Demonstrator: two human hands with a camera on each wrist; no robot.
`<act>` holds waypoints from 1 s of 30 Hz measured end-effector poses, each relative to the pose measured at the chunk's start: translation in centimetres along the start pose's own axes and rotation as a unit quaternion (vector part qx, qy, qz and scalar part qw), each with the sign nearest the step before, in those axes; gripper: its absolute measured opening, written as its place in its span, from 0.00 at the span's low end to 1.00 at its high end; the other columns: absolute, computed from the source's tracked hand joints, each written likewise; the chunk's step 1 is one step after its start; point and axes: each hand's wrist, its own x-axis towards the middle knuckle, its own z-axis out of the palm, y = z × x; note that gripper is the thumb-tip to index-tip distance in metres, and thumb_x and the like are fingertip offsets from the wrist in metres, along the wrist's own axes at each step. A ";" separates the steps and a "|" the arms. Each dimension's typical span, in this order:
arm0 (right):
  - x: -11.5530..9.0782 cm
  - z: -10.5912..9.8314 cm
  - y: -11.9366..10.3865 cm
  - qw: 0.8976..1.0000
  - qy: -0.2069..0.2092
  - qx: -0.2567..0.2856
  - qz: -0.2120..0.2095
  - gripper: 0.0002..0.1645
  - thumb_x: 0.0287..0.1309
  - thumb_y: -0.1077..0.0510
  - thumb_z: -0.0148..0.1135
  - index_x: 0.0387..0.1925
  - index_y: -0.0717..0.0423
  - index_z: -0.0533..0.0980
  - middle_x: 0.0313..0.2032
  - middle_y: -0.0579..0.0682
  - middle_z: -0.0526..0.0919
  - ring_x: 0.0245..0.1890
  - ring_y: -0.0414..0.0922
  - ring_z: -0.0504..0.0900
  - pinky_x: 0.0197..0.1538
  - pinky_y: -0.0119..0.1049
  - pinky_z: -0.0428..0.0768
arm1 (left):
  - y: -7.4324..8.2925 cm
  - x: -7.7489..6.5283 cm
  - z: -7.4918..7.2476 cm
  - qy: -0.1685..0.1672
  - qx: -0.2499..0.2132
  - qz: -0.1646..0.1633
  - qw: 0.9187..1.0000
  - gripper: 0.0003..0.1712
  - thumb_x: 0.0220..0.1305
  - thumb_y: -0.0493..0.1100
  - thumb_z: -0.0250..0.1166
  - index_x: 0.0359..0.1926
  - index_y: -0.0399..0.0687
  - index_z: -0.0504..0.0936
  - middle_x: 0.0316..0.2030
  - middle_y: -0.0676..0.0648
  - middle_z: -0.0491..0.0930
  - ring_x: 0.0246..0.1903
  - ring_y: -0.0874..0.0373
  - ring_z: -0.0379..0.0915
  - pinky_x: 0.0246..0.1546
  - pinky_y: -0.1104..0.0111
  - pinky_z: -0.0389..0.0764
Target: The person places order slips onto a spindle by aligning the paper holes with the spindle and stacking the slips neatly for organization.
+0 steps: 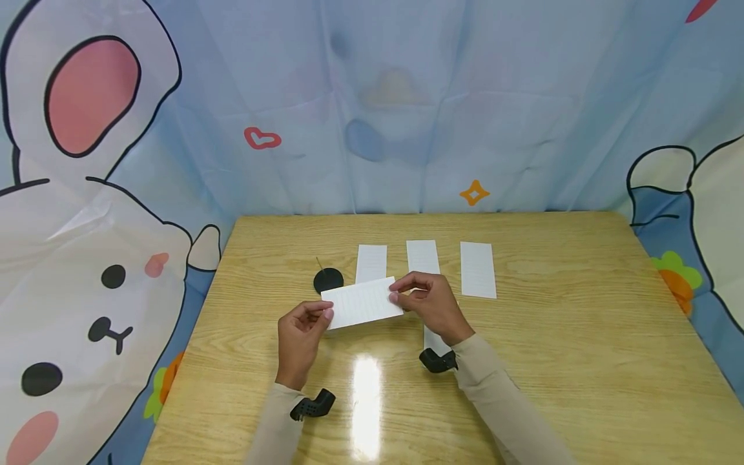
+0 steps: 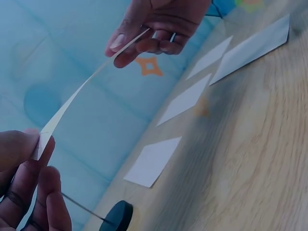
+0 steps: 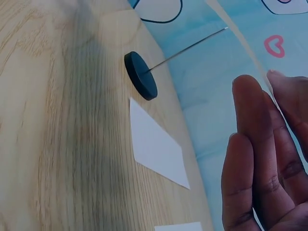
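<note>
A white paper slip (image 1: 361,303) with faint lines is held up above the table between both hands. My left hand (image 1: 300,339) pinches its left end between thumb and fingers. At the opposite end my right hand (image 1: 433,303) pinches the upper corner. Seen edge-on in the left wrist view, the slip (image 2: 65,108) bows slightly. Just behind its left end stands a bill spike (image 1: 328,279), a black round base with a thin upright metal rod. In the right wrist view the spike's base (image 3: 141,76) and bare rod show fully.
Behind the hands lie a left paper slip (image 1: 372,261), a middle slip (image 1: 423,256) and a right slip (image 1: 478,270). Another slip (image 1: 436,341) is partly hidden under my right wrist. A patterned cloth (image 1: 395,110) hangs along the table's (image 1: 581,310) back edge.
</note>
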 end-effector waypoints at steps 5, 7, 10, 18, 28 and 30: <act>0.5 0.6 -0.2 1.000 0.004 -0.003 0.001 0.07 0.66 0.59 0.74 0.44 0.56 0.88 0.50 0.55 0.88 0.26 0.44 0.85 0.43 0.46 0.87 | 0.4 0.5 -0.7 -0.003 0.015 0.003 1.000 0.08 0.68 0.36 0.74 0.46 0.38 0.90 0.37 0.45 0.86 0.36 0.61 0.82 0.40 0.73 0.82; 0.7 0.8 -0.3 1.000 0.004 -0.001 -0.002 0.07 0.66 0.59 0.74 0.44 0.57 0.88 0.49 0.56 0.88 0.27 0.45 0.86 0.43 0.45 0.87 | 0.6 0.7 -1.0 -0.004 0.021 0.006 1.000 0.08 0.68 0.36 0.74 0.46 0.38 0.90 0.37 0.45 0.86 0.36 0.60 0.82 0.40 0.72 0.81; 1.0 1.1 -0.5 1.000 0.001 0.002 -0.006 0.08 0.66 0.59 0.74 0.44 0.58 0.88 0.48 0.57 0.89 0.28 0.48 0.86 0.43 0.47 0.87 | 1.0 1.1 -1.5 -0.005 0.030 0.010 0.999 0.08 0.69 0.37 0.73 0.47 0.40 0.90 0.37 0.46 0.86 0.38 0.60 0.82 0.42 0.71 0.80; 2.1 2.2 -1.2 1.000 -0.002 0.009 -0.023 0.08 0.65 0.61 0.75 0.43 0.59 0.88 0.44 0.56 0.89 0.25 0.41 0.83 0.44 0.50 0.88 | 1.6 2.5 -2.8 0.001 0.058 0.019 0.998 0.09 0.69 0.39 0.74 0.48 0.42 0.90 0.38 0.46 0.86 0.38 0.59 0.81 0.43 0.70 0.79; 3.6 4.1 -2.2 0.999 0.004 0.018 -0.032 0.07 0.64 0.61 0.75 0.42 0.59 0.88 0.42 0.60 0.89 0.26 0.40 0.84 0.43 0.48 0.89 | 2.3 3.8 -4.2 0.030 0.086 0.037 0.995 0.09 0.71 0.40 0.72 0.48 0.43 0.90 0.38 0.42 0.86 0.36 0.58 0.79 0.42 0.71 0.78; 3.9 4.6 -2.3 0.999 0.005 0.019 -0.033 0.06 0.65 0.61 0.75 0.42 0.59 0.88 0.42 0.61 0.89 0.26 0.40 0.84 0.43 0.46 0.89 | 2.4 4.1 -4.5 0.038 0.086 0.042 0.995 0.08 0.71 0.40 0.72 0.48 0.42 0.91 0.37 0.43 0.87 0.36 0.58 0.79 0.41 0.71 0.78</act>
